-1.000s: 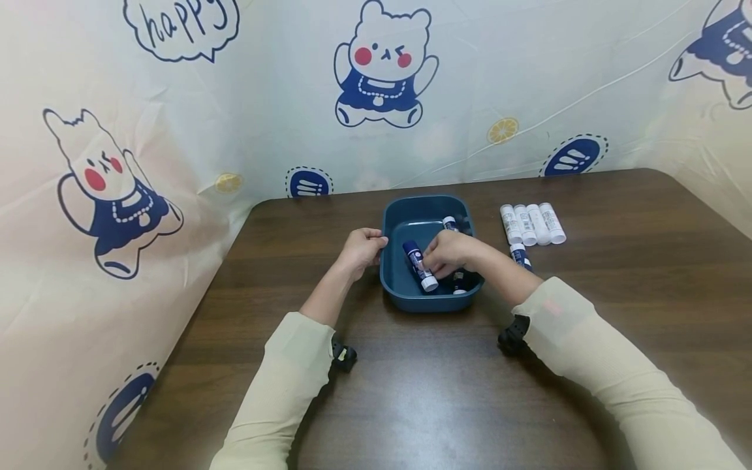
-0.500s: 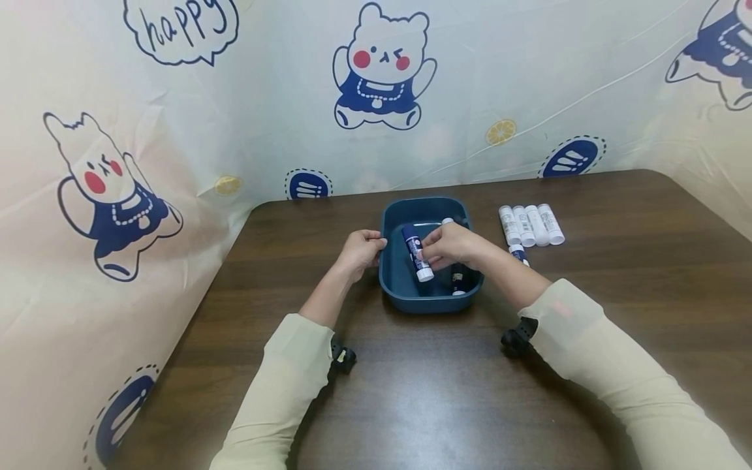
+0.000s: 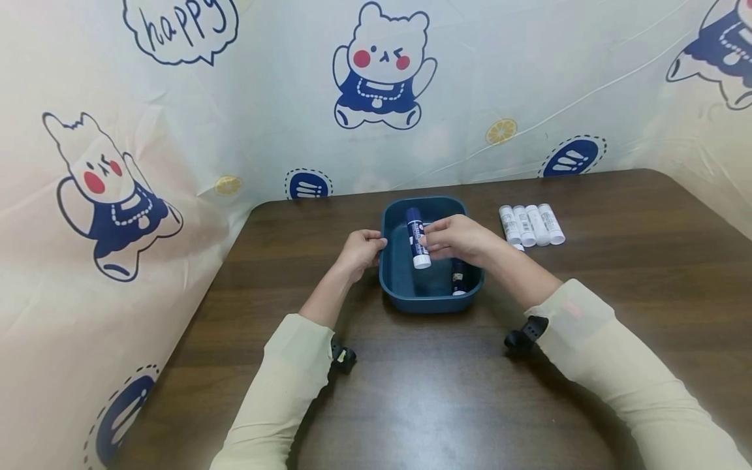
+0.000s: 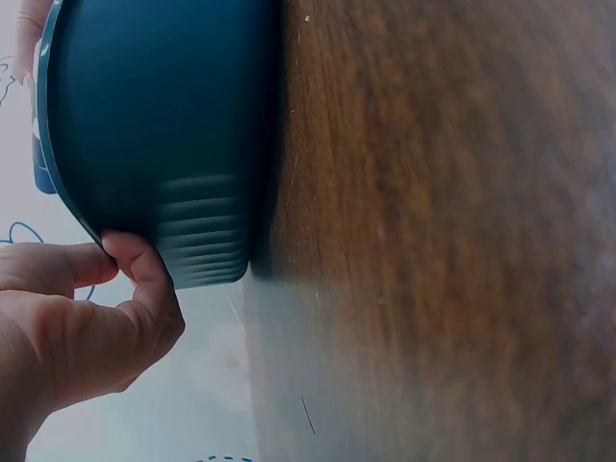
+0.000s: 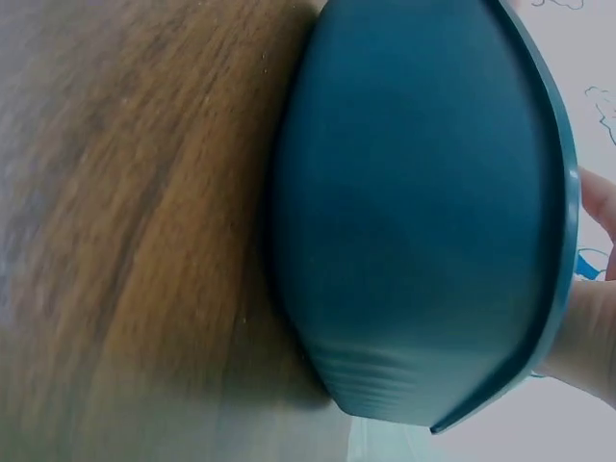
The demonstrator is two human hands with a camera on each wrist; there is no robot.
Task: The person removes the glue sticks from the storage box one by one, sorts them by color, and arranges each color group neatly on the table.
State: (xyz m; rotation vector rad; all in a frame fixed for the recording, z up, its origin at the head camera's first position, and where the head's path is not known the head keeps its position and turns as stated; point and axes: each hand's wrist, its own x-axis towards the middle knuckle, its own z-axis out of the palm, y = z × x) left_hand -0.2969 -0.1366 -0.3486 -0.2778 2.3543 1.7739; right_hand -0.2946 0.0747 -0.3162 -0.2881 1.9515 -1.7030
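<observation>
In the head view a dark blue plastic bin [image 3: 431, 304] stands on the table. My left hand [image 3: 360, 253] pinches the bin's left rim, thumb and fingers on either side of it, as the left wrist view shows of the hand [image 4: 91, 313]. My right hand [image 3: 461, 239] holds a navy-and-white glue stick [image 3: 418, 243] above the bin, navy end pointing away. Another dark glue stick [image 3: 458, 281] lies inside near the right wall, partly covered by my right hand. From the right wrist view, the bin's side [image 5: 414, 192] hides most of that hand.
To the right of the bin, several white tubes [image 3: 540, 225] lie side by side on the brown table [image 3: 446, 385]. The white end of one more stick [image 3: 518, 247] shows behind my right forearm. A printed curtain [image 3: 258, 98] hangs behind the table.
My right hand has lifted the glue stick up from the bin's floor and slightly away from me, turning it more upright in the view. My left hand stays on the rim.
</observation>
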